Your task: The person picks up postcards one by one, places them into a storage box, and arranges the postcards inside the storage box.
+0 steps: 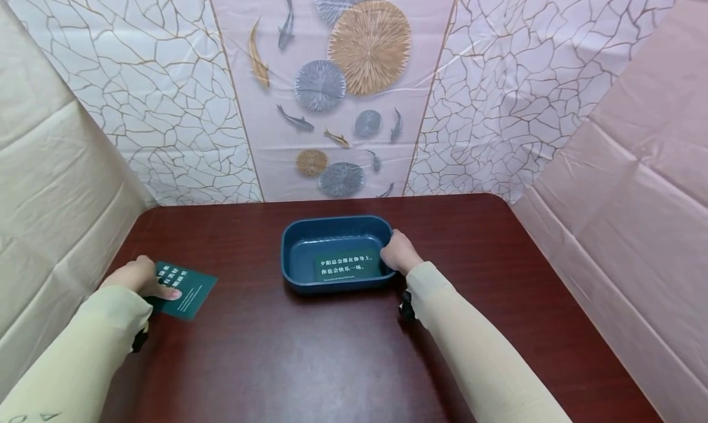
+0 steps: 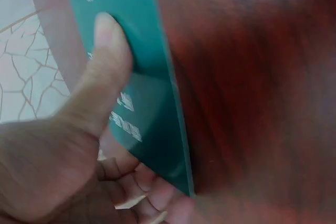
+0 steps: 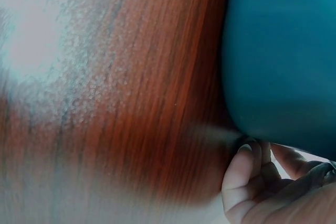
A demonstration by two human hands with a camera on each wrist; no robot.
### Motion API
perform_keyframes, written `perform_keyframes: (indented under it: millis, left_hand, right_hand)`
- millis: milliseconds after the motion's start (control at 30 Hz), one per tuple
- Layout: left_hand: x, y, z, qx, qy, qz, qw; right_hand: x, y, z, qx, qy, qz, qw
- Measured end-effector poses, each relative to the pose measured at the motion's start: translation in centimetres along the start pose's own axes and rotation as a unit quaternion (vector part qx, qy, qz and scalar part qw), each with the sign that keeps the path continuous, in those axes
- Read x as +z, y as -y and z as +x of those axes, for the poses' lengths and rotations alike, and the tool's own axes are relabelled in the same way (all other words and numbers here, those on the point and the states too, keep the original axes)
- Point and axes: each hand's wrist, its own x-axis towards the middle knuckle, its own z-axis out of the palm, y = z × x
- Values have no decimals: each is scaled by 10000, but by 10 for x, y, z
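Observation:
At the table's left, my left hand (image 1: 134, 276) pinches a green card (image 1: 190, 288) printed with white characters. The thumb lies across the card's printed face in the left wrist view, with curled fingers (image 2: 163, 198) behind and beneath it. A dark blue rectangular tray (image 1: 293, 277) with rounded corners stands mid-table. Inside it lies another green card (image 1: 345, 265) with two lines of white characters. My right hand (image 1: 401, 253) grips the tray's right end at the rim. The right wrist view shows curled fingers (image 3: 241, 174) at the tray's outer wall (image 3: 283, 66).
The dark red-brown wooden table (image 1: 249, 361) has rounded far corners. A patterned cloth backdrop (image 1: 182, 103) hangs behind it. Pale cloth panels (image 1: 625, 183) slope along the left and right sides.

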Motion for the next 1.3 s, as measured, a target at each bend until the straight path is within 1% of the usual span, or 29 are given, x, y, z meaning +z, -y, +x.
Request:
perform_keyframes:
  millis: [100,200,267,367,500,600,667,733,800,900,967,1033,1167,1233,1300]
  left_hand:
    - [3,1,-1,-1,60,-180,9998]
    - [6,-1,-1,-79,-31,-330,9994]
    - [8,-2,-1,-33,-136,-382,9992]
    - [9,-5,2,336,-268,-400,9983]
    - [10,-11,4,851,-307,-689,9935]
    - [11,-20,2,1065,-384,-1074,9877]
    - [11,-26,1,1267,-464,-1255,9829]
    - [11,-32,-1,1466,-547,-1350,9784]
    - [11,-37,-2,1646,-628,-1352,9750]
    - [8,-43,-2,1803,-692,-1340,9720]
    - [4,-46,-3,1896,-658,-1414,9694]
    - [1,-49,-3,1936,-537,-1592,9666]
    - [-5,-54,-3,1925,-253,-1950,9614]
    - [-7,-57,-3,1931,-176,-2059,9592]
    - [-9,-59,-3,1987,-101,-2214,9547]
  right_hand:
    - [0,0,0,-2,-2,-23,10000]
    - [0,-1,0,3,-34,-23,10000]
    - [0,-1,1,20,-33,-5,10000]
    - [-1,-2,1,86,-25,19,10000]
    - [-2,-3,0,105,-4,22,9999]
    - [-3,-2,0,51,3,44,10000]
    - [-2,-2,0,35,-8,75,10000]
    - [-1,-2,1,26,-3,87,10000]
    - [0,-3,3,35,9,80,10000]
    - [1,-5,6,56,21,40,10000]
    - [1,-5,8,84,10,28,10000]
    - [1,-5,8,89,5,23,10000]
    - [1,-4,6,72,-7,17,10000]
    - [1,-4,5,63,-14,15,10000]
    - [0,-5,4,63,-28,17,10000]
